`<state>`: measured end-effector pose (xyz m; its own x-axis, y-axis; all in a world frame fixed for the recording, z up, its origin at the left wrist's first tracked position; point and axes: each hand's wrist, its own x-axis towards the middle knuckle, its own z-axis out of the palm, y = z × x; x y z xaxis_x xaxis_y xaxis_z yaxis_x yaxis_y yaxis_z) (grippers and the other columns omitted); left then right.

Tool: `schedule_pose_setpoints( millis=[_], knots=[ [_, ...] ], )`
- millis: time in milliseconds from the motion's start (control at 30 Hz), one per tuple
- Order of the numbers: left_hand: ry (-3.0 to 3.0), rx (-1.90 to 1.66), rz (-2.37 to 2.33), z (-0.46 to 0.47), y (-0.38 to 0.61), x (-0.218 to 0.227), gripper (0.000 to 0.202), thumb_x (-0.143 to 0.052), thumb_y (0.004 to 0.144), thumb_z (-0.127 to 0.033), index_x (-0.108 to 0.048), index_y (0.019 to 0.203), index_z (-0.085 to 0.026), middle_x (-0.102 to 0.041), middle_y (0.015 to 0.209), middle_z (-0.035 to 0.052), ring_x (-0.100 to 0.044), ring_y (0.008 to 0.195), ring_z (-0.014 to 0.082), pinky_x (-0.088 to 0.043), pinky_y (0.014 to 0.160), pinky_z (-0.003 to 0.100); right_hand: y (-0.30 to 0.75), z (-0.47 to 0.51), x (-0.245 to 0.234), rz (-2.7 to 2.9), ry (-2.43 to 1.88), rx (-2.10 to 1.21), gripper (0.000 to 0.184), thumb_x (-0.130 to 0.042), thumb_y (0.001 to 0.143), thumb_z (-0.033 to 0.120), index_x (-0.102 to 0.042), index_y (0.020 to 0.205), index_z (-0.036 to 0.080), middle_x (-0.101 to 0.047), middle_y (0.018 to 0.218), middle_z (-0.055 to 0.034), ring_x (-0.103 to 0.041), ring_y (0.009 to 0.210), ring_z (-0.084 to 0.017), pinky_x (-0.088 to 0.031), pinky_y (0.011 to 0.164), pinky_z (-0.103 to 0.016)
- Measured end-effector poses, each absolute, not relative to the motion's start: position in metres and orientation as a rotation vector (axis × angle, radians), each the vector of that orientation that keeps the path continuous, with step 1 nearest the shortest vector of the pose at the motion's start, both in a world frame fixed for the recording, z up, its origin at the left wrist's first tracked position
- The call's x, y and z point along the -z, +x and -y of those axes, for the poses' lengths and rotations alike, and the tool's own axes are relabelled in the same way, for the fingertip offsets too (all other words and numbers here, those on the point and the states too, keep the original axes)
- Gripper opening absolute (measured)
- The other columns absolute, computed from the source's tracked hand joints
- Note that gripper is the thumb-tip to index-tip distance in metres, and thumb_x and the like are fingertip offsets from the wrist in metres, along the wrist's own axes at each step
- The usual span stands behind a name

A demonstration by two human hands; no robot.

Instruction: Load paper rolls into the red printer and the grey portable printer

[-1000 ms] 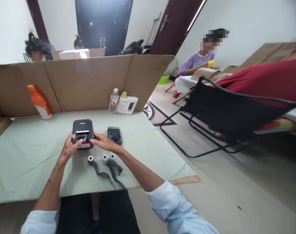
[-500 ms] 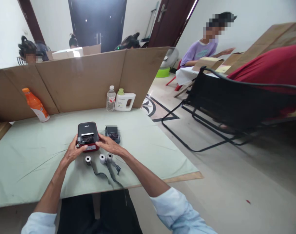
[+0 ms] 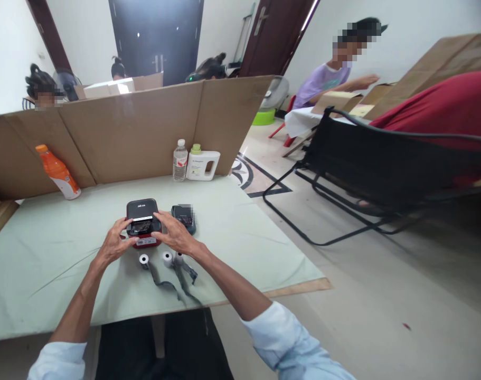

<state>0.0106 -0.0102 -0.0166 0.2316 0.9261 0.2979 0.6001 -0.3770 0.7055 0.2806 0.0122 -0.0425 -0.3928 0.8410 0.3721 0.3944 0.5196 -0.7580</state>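
Observation:
A small black and red label printer (image 3: 142,211) rests on the cloth-covered table, its pale slot strip and dark window facing up. My left hand (image 3: 116,241) grips its left side, thumb along the red front. On the opposite side my right hand (image 3: 176,232) holds it, fingers at the top edge and thumb near the front label. Close behind my right hand sits a second dark device (image 3: 184,217), partly blurred out. Nearer to me stand paper rolls: one roll (image 3: 144,259) on the left and another roll (image 3: 167,258) beside a third, partly hidden by my right wrist. Dark strips trail from them.
A cardboard screen (image 3: 137,137) borders the table's far side. Before it are an orange bottle (image 3: 58,173), a clear water bottle (image 3: 180,161) and a white jug (image 3: 203,164). To the right stand a black folding chair (image 3: 367,169) and a seated person in purple (image 3: 323,84).
My right-hand fingers have shifted up onto the printer's top edge, and my left fingers now reach over its left edge. The printer has barely moved. The person in purple has raised a hand.

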Motion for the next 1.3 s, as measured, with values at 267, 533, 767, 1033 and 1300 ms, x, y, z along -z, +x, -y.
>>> schedule_pose_setpoints(
  millis=[267, 533, 767, 1033, 1300],
  knots=[
    [2.11, -0.941, -1.4, 0.011, 0.01, 0.014, 0.063, -0.077, 0.079, -0.046, -0.066, 0.138, -0.025, -0.055, 0.149, 0.0156, -0.06, 0.129, 0.0337, -0.064, 0.082, 0.041, 0.279, -0.013, 0.044, 2.04, -1.085, -0.709, 0.07, -0.073, 0.089, 0.047, -0.054, 0.15, 0.018, -0.043, 0.161, -0.0203, -0.037, 0.152, -0.037, -0.031, 0.124, -0.059],
    [2.112, -0.927, -1.386, 0.008, 0.007, 0.012, 0.071, -0.081, 0.075, -0.043, -0.063, 0.141, -0.024, -0.058, 0.146, 0.0165, -0.067, 0.115, 0.0295, -0.063, 0.076, 0.036, 0.282, -0.012, 0.046, 2.025, -1.031, -0.746, 0.078, -0.073, 0.089, 0.046, -0.043, 0.158, 0.022, -0.046, 0.16, -0.0175, -0.04, 0.151, -0.035, -0.032, 0.124, -0.057],
    [2.139, -1.015, -1.436, 0.018, 0.012, 0.01, 0.06, -0.08, 0.077, -0.044, -0.068, 0.132, -0.024, -0.063, 0.143, 0.0148, -0.072, 0.103, 0.0264, -0.064, 0.078, 0.04, 0.283, -0.01, 0.04, 2.048, -1.031, -0.787, 0.081, -0.071, 0.09, 0.042, -0.036, 0.16, 0.021, -0.044, 0.161, -0.0187, -0.041, 0.15, -0.035, -0.033, 0.123, -0.055],
    [2.239, -1.177, -1.468, 0.032, 0.015, 0.018, 0.041, -0.076, 0.085, -0.046, -0.075, 0.119, -0.024, -0.072, 0.131, 0.0136, -0.07, 0.116, 0.0305, -0.061, 0.096, 0.048, 0.282, -0.001, 0.022, 2.03, -0.987, -0.878, 0.087, -0.07, 0.088, 0.027, -0.028, 0.164, 0.025, -0.05, 0.156, -0.016, -0.05, 0.141, -0.034, -0.039, 0.116, -0.052],
    [2.257, -1.153, -1.475, 0.029, 0.016, 0.014, 0.038, -0.076, 0.084, -0.047, -0.075, 0.115, -0.024, -0.073, 0.127, 0.0125, -0.068, 0.12, 0.0307, -0.057, 0.105, 0.052, 0.28, -0.002, 0.025, 1.985, -0.986, -0.901, 0.084, -0.071, 0.086, 0.025, -0.033, 0.161, 0.026, -0.055, 0.151, -0.0148, -0.056, 0.134, -0.032, -0.042, 0.113, -0.05]
  ],
)
